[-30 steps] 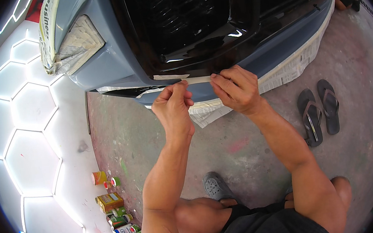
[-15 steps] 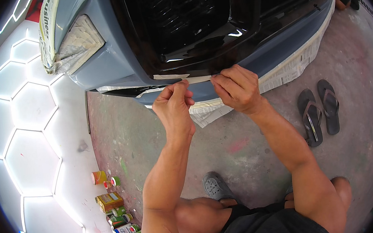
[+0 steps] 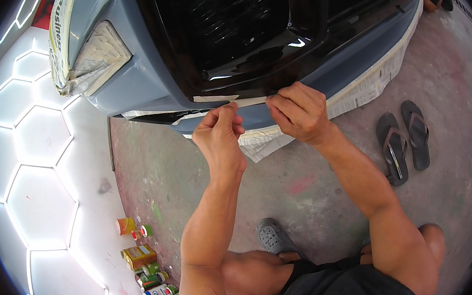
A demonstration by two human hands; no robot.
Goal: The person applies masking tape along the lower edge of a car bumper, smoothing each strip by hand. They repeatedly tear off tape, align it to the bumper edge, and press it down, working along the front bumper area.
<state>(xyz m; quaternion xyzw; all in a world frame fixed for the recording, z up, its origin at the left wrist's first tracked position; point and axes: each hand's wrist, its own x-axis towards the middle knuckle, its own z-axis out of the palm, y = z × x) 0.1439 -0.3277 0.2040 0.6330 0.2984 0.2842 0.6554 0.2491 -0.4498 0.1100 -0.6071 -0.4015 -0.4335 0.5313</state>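
Observation:
A short strip of cream masking tape (image 3: 251, 101) stretches between my two hands, along the lower edge of a car's front bumper (image 3: 148, 79), which is grey-blue. My left hand (image 3: 219, 137) pinches the strip's left end between thumb and forefinger, while my right hand (image 3: 305, 113) has its fingers closed on the other end. Just above the left fingertips another tape piece (image 3: 215, 98) lies stuck along the border of the glossy black grille (image 3: 237, 29). Newspaper masking (image 3: 363, 91) edged with tape hangs below the bumper. The fingertips cover the strip's ends.
Several paint cans (image 3: 140, 256) stand along the white wall at lower left, by glowing hexagon lights (image 3: 41, 204). A pair of dark flip-flops (image 3: 393, 148) lies on the stained concrete floor (image 3: 320, 207) to the right. Part of another person (image 3: 434, 1) shows at upper right.

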